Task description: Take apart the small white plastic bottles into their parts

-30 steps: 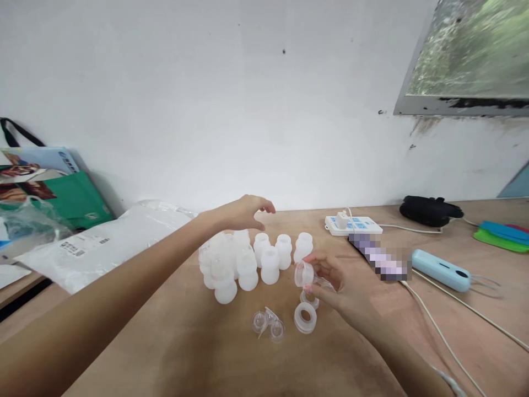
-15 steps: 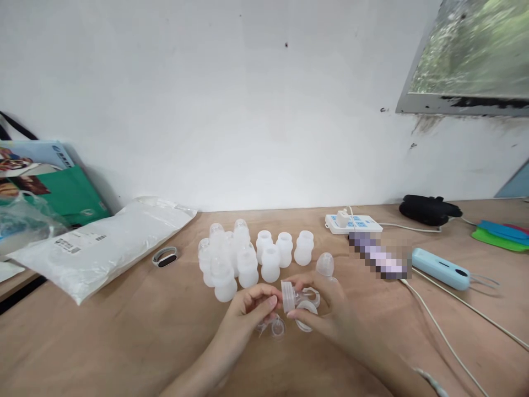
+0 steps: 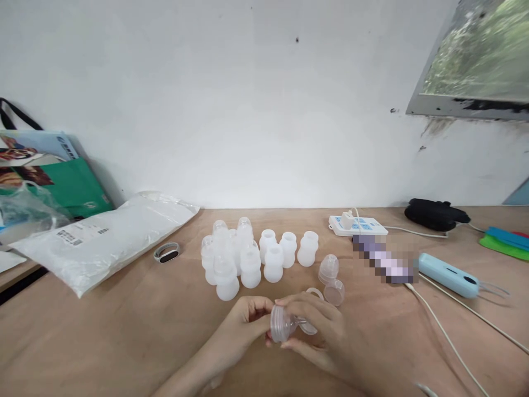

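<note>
Between my two hands, low in the middle of the head view, is a clear baby bottle nipple in a ridged screw collar (image 3: 280,324), turned on its side. My right hand (image 3: 320,325) grips it from the right, thumb below and fingers above. My left hand (image 3: 248,325) is closed at the collar's left side, thumb against its edge and the other fingertips partly hidden behind it. A pale ring-shaped part (image 3: 309,327) shows behind my right fingers, partly covered. Beyond my right hand lie a clear dome cap (image 3: 329,267) and another clear cap (image 3: 334,292).
Several frosted baby bottles (image 3: 273,263) stand together beyond my hands, some with domed tops. A white plastic parcel (image 3: 111,237) and a wristband (image 3: 167,252) lie left. To the right are a power strip (image 3: 359,225), a light-blue device (image 3: 448,274), cables and a black case (image 3: 436,214).
The collar and nipple have come down and left, and my left fingers now meet the collar. My right hand has moved down with it, uncovering the clear caps behind.
</note>
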{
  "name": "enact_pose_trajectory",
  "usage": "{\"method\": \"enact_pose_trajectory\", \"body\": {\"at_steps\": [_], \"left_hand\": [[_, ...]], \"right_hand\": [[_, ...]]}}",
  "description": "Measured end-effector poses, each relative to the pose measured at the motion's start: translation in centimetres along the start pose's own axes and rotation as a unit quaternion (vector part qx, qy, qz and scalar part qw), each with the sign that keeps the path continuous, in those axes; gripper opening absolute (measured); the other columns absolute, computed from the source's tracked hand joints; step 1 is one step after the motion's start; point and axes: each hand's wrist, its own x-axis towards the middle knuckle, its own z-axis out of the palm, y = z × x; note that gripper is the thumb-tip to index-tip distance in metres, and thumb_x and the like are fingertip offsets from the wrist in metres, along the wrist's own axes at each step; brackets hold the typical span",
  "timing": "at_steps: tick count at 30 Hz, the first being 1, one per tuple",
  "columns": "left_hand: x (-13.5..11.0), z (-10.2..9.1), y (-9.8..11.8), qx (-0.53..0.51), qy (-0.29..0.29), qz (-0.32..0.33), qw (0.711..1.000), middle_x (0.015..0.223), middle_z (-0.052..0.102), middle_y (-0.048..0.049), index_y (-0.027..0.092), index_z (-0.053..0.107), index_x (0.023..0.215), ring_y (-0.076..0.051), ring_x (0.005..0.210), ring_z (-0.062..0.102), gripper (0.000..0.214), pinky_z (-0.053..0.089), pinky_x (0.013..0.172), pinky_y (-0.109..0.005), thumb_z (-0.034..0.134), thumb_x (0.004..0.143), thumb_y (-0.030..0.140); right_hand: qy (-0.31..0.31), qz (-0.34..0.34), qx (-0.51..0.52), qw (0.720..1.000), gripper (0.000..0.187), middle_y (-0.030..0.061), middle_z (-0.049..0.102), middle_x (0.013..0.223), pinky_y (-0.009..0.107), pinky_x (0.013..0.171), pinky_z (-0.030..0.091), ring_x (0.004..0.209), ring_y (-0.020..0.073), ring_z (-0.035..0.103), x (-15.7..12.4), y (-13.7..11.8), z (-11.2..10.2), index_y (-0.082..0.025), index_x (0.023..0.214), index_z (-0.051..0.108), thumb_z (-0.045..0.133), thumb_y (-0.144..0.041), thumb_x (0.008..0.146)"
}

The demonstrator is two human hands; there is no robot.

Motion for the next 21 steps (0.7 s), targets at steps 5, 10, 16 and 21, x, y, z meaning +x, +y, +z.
{"method": "enact_pose_trajectory", "body": {"at_steps": [5,10,16,21], "left_hand": [[-0.2,-0.2,0.0,0.011,-0.038,0.007,0.999,0.066,0.059,0.0016,0.013,0.069,0.073,-0.011,0.06,0.048,0.025,0.041,0.061,-0.023,0.068,0.081,0.037],[-0.2,-0.5,0.1,0.012,-0.049,-0.002,0.999,0.065,0.059,0.0017,0.013,0.067,0.071,-0.011,0.059,0.05,0.026,0.043,0.061,-0.023,0.07,0.079,0.038],[-0.4,-0.1,0.9,0.005,-0.029,-0.017,0.999,0.065,0.057,0.0017,0.014,0.066,0.068,-0.011,0.059,0.05,0.029,0.043,0.06,-0.024,0.072,0.075,0.042],[-0.4,0.0,0.8,0.026,-0.018,-0.007,0.999,0.066,0.059,0.0004,0.013,0.067,0.07,-0.012,0.06,0.049,0.028,0.043,0.059,-0.024,0.071,0.075,0.041]], "right_hand": [[-0.03,0.03,0.081,0.996,0.043,0.0072,0.073,0.106,0.029,0.079,0.056,0.092,0.0184,0.071,0.3,0.4,-0.6,-0.024,0.128,0.058,0.07,-0.034,0.089],[-0.044,0.092,0.153,0.983,0.04,0.0063,0.074,0.103,0.033,0.08,0.054,0.093,0.0205,0.07,0.5,1.0,-1.0,-0.024,0.118,0.068,0.077,-0.04,0.081],[-0.021,0.119,0.175,0.977,0.038,0.0073,0.076,0.103,0.034,0.081,0.056,0.093,0.0217,0.071,0.7,0.5,-0.7,-0.024,0.115,0.068,0.078,-0.038,0.08],[0.016,-0.012,0.002,1.0,0.037,0.0117,0.072,0.115,0.032,0.08,0.059,0.097,0.0206,0.071,0.4,-0.3,-0.6,-0.02,0.125,0.059,0.065,-0.019,0.088]]}}
